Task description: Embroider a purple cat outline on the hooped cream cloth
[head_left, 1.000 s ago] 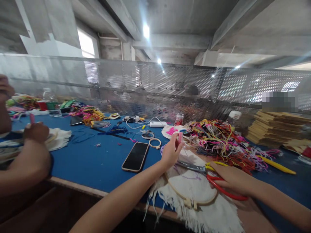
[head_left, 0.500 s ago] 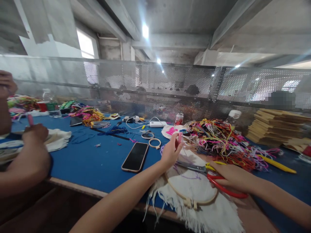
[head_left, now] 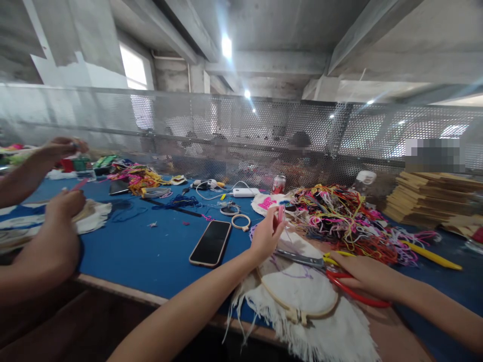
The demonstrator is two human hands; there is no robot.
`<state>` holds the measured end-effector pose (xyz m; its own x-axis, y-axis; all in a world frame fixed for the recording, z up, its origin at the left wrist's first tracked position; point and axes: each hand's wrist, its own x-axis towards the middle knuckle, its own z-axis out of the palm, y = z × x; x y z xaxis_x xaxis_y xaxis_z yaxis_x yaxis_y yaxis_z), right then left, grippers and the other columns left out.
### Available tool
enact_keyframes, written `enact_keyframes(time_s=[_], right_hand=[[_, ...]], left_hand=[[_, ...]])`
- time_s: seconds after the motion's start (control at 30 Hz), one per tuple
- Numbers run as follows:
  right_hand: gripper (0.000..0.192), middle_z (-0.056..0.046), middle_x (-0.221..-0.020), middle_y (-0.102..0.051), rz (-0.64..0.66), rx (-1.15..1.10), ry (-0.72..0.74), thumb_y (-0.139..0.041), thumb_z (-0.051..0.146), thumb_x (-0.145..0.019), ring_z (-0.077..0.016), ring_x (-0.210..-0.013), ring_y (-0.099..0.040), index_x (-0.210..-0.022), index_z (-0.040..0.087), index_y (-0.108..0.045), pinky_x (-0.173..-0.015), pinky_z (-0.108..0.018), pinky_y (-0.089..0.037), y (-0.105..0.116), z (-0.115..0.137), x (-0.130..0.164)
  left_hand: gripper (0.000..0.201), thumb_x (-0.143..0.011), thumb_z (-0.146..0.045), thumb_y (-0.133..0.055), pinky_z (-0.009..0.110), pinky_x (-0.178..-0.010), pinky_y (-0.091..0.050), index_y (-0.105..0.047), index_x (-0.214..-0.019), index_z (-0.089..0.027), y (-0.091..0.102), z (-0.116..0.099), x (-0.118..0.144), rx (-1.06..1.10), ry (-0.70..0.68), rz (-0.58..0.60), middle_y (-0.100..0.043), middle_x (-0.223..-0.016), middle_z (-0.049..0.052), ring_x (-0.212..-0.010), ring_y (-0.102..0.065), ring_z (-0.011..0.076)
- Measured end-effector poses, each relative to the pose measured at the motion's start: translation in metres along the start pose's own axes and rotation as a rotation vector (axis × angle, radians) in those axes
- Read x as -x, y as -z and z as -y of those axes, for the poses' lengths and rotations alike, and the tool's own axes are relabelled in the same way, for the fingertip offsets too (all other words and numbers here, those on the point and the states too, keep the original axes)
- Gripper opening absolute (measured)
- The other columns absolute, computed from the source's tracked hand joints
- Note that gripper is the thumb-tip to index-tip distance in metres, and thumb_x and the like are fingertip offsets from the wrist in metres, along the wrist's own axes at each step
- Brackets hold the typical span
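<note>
Right hand [head_left: 364, 275] grips scissors [head_left: 332, 271]; left hand [head_left: 265, 235] pinches pink tool [head_left: 280, 213]; blue table [head_left: 151, 251].

A phone [head_left: 210, 243] lies left of the thread heap [head_left: 347, 221]; behind it, perhaps a power bank [head_left: 245, 192].

You are wearing no sleeves: both forearms are showing bare to the frame's edge, and your left hand [head_left: 264, 236] and right hand [head_left: 364, 276] are showing no gloves, rings or watch.
</note>
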<state>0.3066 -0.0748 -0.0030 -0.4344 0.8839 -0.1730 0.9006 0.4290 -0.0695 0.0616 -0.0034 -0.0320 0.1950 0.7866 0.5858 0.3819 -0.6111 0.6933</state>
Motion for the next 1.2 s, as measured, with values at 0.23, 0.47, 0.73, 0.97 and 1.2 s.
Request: enact_keyframes(time_s=[0.23, 0.47, 0.73, 0.97, 1.2], right_hand=[[0.045, -0.018, -0.104, -0.065, 0.011, 0.057, -0.024, -0.046, 0.033, -0.080, -0.0341, -0.091, -0.063, -0.121, 0.015, -0.050, -0.072, -0.042, -0.048, 0.002, 0.003, -0.002], [0.043, -0.018, -0.103, -0.065, 0.010, 0.065, -0.011, -0.047, 0.035, -0.081, -0.0337, -0.094, -0.062, -0.118, 0.012, -0.050, -0.075, -0.041, -0.047, 0.001, -0.003, -0.002], [0.032, -0.013, -0.094, -0.068, -0.026, 0.104, -0.005, -0.049, 0.034, -0.081, -0.0306, -0.086, -0.064, -0.107, 0.017, -0.054, -0.069, -0.038, -0.048, -0.002, -0.009, -0.005], [0.026, -0.011, -0.089, -0.068, -0.073, 0.158, -0.007, -0.050, 0.034, -0.079, -0.0295, -0.081, -0.065, -0.100, 0.019, -0.055, -0.064, -0.035, -0.047, -0.004, -0.010, -0.007], [0.026, -0.012, -0.090, -0.068, -0.049, 0.169, -0.003, -0.046, 0.034, -0.081, -0.0294, -0.082, -0.065, -0.101, 0.018, -0.055, -0.066, -0.036, -0.047, -0.004, -0.009, -0.006]], left_hand=[[0.035, -0.087, -0.033, -0.044, 0.025, -0.061, -0.038, -0.040, -0.118, -0.018, 0.000, 0.000, 0.000, -0.003, 0.003, 0.006, -0.054, -0.071, -0.001, -0.061, -0.051, 0.0139], [0.035, -0.087, -0.034, -0.043, 0.025, -0.063, -0.039, -0.041, -0.118, -0.018, -0.001, 0.001, 0.001, -0.020, -0.001, 0.001, -0.055, -0.071, 0.000, -0.062, -0.052, 0.0142], [0.035, -0.087, -0.033, -0.043, 0.025, -0.063, -0.038, -0.039, -0.119, -0.019, -0.001, 0.002, 0.001, -0.012, -0.007, 0.011, -0.054, -0.071, -0.001, -0.061, -0.051, 0.0138], [0.036, -0.087, -0.035, -0.043, 0.025, -0.063, -0.038, -0.039, -0.118, -0.018, -0.001, 0.002, 0.001, -0.010, -0.011, 0.007, -0.054, -0.071, -0.001, -0.063, -0.051, 0.0143], [0.033, -0.087, -0.033, -0.044, 0.025, -0.061, -0.037, -0.040, -0.116, -0.017, -0.001, 0.002, 0.000, 0.023, -0.010, 0.006, -0.053, -0.070, -0.001, -0.061, -0.049, 0.0133]])
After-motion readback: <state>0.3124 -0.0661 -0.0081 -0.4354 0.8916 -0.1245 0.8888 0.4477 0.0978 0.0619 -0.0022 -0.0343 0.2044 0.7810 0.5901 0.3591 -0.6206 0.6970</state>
